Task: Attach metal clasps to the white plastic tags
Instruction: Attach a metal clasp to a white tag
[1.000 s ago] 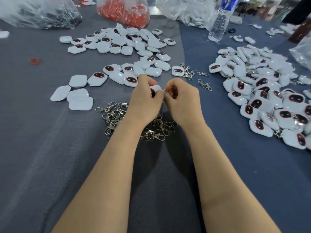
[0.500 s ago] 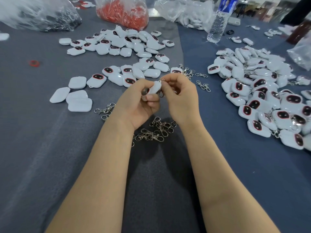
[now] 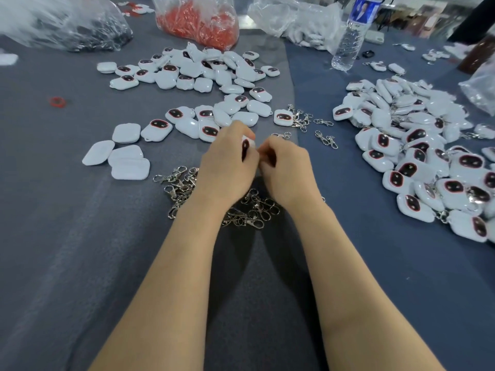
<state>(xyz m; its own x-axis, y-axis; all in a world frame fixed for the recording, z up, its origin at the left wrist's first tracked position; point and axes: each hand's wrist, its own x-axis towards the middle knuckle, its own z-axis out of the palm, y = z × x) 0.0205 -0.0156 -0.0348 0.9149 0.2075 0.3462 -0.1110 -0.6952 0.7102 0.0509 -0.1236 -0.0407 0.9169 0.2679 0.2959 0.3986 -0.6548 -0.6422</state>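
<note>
Grip: left hand (image 3: 227, 167) clamped on white tag (image 3: 249, 144), dark red-rimmed face | right hand (image 3: 288, 170) curled, cannot tell

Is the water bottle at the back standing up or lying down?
Upright. The water bottle stands on its base on the blue cloth, its neck rising past the top edge.

Soft, even, fairly bright light; wide-angle bending toward the edges.
Forearms (image 3: 182, 263) throw a dim, soft-edged shadow on the grey cloth (image 3: 241, 263) between them; glare whitens the plastic bag (image 3: 40, 20) at the far left corner; fingertips (image 3: 263, 153) blur slightly.
</note>
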